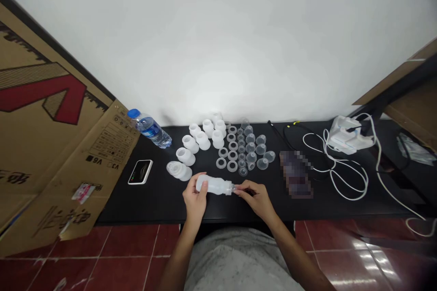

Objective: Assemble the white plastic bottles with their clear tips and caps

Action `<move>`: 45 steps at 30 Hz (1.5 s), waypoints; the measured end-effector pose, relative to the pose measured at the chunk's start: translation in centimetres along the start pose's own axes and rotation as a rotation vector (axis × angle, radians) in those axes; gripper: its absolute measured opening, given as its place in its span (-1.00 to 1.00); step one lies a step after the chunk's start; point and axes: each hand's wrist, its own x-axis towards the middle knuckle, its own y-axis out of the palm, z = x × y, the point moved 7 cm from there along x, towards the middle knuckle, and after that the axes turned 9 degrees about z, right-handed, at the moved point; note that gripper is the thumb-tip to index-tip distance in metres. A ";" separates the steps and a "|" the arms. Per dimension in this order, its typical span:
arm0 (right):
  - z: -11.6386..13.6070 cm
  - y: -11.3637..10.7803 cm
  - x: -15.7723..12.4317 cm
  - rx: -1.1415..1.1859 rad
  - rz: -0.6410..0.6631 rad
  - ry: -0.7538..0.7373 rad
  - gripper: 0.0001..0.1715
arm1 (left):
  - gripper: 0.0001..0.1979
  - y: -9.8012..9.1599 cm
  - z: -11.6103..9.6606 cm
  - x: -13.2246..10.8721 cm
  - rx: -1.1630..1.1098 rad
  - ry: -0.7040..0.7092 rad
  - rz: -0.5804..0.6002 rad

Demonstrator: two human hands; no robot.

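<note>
My left hand [195,196] is wrapped round the body of a white baby bottle [215,185], which lies on its side above the table's front part, neck to the right. At the neck end, my right hand [255,194] pinches the clear bottle nipple [234,187] between thumb and fingers. Just beyond my left hand stands a bottle with a cap-like top [177,169]. Further back are several open white bottles [190,144]. To their right lie rows of translucent collar rings [232,146], small clear nipples [241,149] and clear dome caps [261,149].
A water bottle [152,131] and a white device with lit dots [140,172] are on the left, beside a large cardboard box [99,154]. On the right are a blurred-out dark object [296,177], white cables [348,186] and a white power adapter [346,135].
</note>
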 end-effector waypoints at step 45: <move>0.8 0.0 0.1 -0.035 -0.004 -0.078 -0.88 | -0.55 -0.5 -0.6 -0.2 -0.083 -0.023 -0.086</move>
